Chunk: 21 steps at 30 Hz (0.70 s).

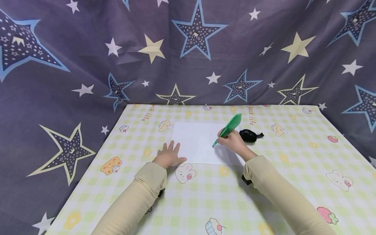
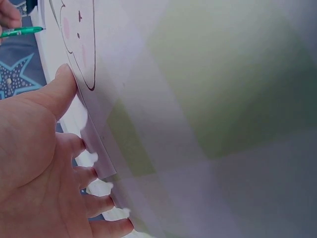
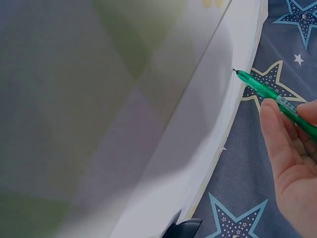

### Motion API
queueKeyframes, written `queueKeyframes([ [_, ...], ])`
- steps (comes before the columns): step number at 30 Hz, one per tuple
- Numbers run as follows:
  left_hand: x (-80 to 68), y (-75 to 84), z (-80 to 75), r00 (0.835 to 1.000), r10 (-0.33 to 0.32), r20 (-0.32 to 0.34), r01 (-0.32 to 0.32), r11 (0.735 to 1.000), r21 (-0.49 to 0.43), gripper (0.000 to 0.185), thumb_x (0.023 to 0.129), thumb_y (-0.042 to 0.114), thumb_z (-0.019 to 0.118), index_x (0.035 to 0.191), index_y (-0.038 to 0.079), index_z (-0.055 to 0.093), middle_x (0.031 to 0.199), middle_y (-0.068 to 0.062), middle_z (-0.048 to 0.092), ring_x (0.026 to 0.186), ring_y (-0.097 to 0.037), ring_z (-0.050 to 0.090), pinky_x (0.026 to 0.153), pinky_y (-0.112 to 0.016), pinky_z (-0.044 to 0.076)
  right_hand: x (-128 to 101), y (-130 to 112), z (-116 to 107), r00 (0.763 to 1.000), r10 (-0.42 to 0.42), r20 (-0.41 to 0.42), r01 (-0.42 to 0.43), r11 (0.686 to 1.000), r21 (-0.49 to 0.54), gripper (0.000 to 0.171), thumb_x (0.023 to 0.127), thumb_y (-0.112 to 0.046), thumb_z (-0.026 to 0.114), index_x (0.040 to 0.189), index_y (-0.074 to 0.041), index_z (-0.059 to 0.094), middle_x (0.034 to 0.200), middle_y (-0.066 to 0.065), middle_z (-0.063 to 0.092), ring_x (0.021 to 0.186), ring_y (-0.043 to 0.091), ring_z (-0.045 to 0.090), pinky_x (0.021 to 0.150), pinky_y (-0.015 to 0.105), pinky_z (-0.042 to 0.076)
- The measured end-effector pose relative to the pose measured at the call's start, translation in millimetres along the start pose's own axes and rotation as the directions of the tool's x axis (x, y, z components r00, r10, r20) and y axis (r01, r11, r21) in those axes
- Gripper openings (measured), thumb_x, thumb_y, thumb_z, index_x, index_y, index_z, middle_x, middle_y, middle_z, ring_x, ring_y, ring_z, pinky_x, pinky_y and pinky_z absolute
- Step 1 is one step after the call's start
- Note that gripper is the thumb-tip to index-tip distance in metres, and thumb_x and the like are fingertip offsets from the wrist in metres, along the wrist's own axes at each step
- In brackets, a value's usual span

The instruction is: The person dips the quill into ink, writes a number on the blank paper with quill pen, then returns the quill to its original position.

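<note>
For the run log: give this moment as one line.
left hand: flat, presses white paper | right hand: holds green pen, tip on paper | black object beside right hand | checked tablecloth

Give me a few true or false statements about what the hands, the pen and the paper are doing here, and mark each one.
1. The right hand holds a green pen with its tip on the white paper. True.
2. The left hand lies with fingers spread at the paper's near left corner. True.
3. The paper is covered with red writing. False: it is mostly blank, with a faint curved line near the pen tip.
4. A black object lies left of the paper. False: it lies to its right, beyond the right hand.
5. The tablecloth is plain blue. False: it is yellow-green checked with cartoon prints.
</note>
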State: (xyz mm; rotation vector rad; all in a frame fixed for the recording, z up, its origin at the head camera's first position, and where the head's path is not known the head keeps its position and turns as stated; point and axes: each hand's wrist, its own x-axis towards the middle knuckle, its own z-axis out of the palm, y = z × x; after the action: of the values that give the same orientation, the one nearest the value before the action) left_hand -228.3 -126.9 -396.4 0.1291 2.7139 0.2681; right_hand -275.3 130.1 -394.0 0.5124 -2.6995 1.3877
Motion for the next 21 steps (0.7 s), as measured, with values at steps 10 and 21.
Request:
queueKeyframes([
  [10, -1.0, 0.0, -0.5, 1.0, 0.005, -0.006, -0.005, 1.0, -0.004, 0.073, 0.093, 0.048, 0.045, 0.148, 0.008, 0.018, 0.151, -0.018, 0.006, 0.135, -0.043, 0.003, 0.104, -0.059, 0.014, -4.3, 2.0, -4.0, 1.0, 0.002, 0.001, -0.002, 1.0, 0.012, 0.008, 0.08, 0.001, 0.06, 0.086, 0.004, 0.064, 0.069, 0.005, 0.064, 0.063, 0.014, 0.059, 0.061, 0.028, 0.051],
  [21, -0.5, 0.0, -0.3, 1.0, 0.007, -0.001, -0.007, 1.0, -0.008, 0.074, 0.093, 0.049, 0.045, 0.148, 0.008, 0.017, 0.151, -0.018, 0.005, 0.135, -0.043, 0.002, 0.104, -0.059, 0.013, -11.2, 4.1, -7.2, 1.0, 0.03, -0.002, -0.03, 0.999, 0.015, 0.011, 0.08, 0.0, 0.06, 0.089, 0.006, 0.063, 0.071, 0.006, 0.066, 0.066, 0.014, 0.062, 0.062, 0.027, 0.053],
])
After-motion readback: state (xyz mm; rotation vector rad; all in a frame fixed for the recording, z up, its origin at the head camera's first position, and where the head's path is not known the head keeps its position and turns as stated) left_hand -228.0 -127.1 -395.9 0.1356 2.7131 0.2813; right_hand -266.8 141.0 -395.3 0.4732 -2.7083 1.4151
